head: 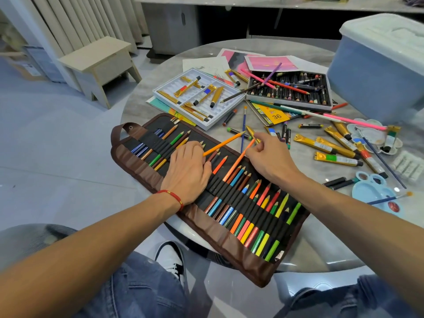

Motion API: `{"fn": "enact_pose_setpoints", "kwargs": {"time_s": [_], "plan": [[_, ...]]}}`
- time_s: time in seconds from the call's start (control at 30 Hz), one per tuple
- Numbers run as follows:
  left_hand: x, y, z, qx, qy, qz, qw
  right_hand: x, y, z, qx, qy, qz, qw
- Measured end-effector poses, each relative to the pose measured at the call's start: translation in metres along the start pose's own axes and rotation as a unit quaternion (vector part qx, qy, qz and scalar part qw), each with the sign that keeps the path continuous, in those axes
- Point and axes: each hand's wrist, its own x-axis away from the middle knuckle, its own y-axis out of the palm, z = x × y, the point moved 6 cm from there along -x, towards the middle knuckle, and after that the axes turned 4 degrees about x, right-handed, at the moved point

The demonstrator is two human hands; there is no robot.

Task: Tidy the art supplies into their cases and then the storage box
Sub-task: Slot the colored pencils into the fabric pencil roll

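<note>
The left hand point(188, 167) presses flat on the pencil roll point(206, 191) lying open on the bench point(321, 237), an orange pencil point(223, 143) under its fingers. The right hand point(267, 152) pinches another orange pencil point(238, 161); better to steer its blunt end squarely into a free loop.

One head-worn camera looks forward and down from close above the seated person's forearms onto the round table point(321, 255).
</note>
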Motion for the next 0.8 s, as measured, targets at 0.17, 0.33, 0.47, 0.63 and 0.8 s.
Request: {"fn": "enact_pose_setpoints", "kwargs": {"time_s": [0.17, 0.33, 0.47, 0.63, 0.8], "plan": [[0.000, 0.000, -0.001, 0.008, -0.001, 0.004, 1.000, -0.002, -0.005, -0.001, 0.010, 0.000, -0.029, 1.000], [0.000, 0.000, 0.001, 0.007, 0.003, 0.004, 1.000, 0.006, 0.008, 0.002, -0.013, 0.026, -0.064, 0.998], [0.000, -0.001, 0.001, 0.010, 0.002, 0.004, 1.000, 0.015, 0.010, -0.002, 0.013, 0.025, -0.009, 1.000], [0.000, 0.000, 0.000, 0.013, 0.000, 0.007, 1.000, 0.027, 0.015, -0.008, 0.032, 0.017, 0.004, 0.999], [0.000, -0.001, 0.000, 0.013, 0.003, 0.014, 1.000, 0.031, 0.015, -0.009, 0.064, 0.003, 0.030, 0.997]]}}
